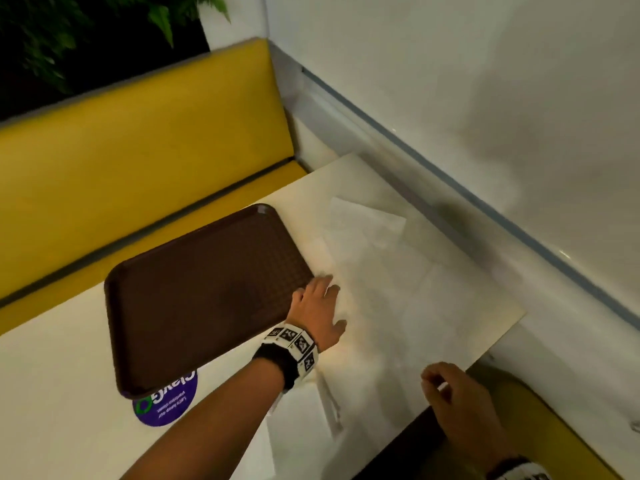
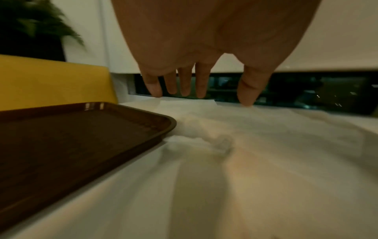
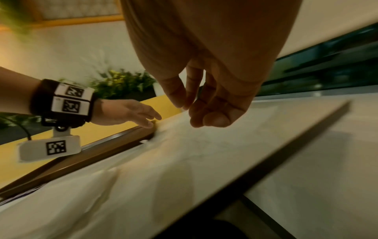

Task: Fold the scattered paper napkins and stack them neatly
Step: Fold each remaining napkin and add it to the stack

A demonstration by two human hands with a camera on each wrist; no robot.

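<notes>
Several white paper napkins point(image 1: 391, 289) lie spread and overlapping on the right half of the pale table point(image 1: 52, 393); one reaches the far corner point(image 1: 367, 220) and another lies near me point(image 1: 304, 414). My left hand point(image 1: 337, 303) hovers with straight, spread fingers over the napkins' left edge, just beside the tray. From the left wrist the left hand point(image 2: 204, 101) holds nothing above the napkins point(image 2: 255, 132). My right hand point(image 1: 437, 382) hangs over the table's near right edge, fingers loosely curled; the right wrist view shows the right hand point(image 3: 198, 113) with nothing in it.
A brown plastic tray point(image 1: 207, 292) with nothing on it sits left of the napkins, partly over a purple round sticker point(image 1: 166, 405). A yellow bench point(image 1: 138, 150) runs behind the table. A white wall with a grey ledge point(image 1: 485, 209) bounds the right side.
</notes>
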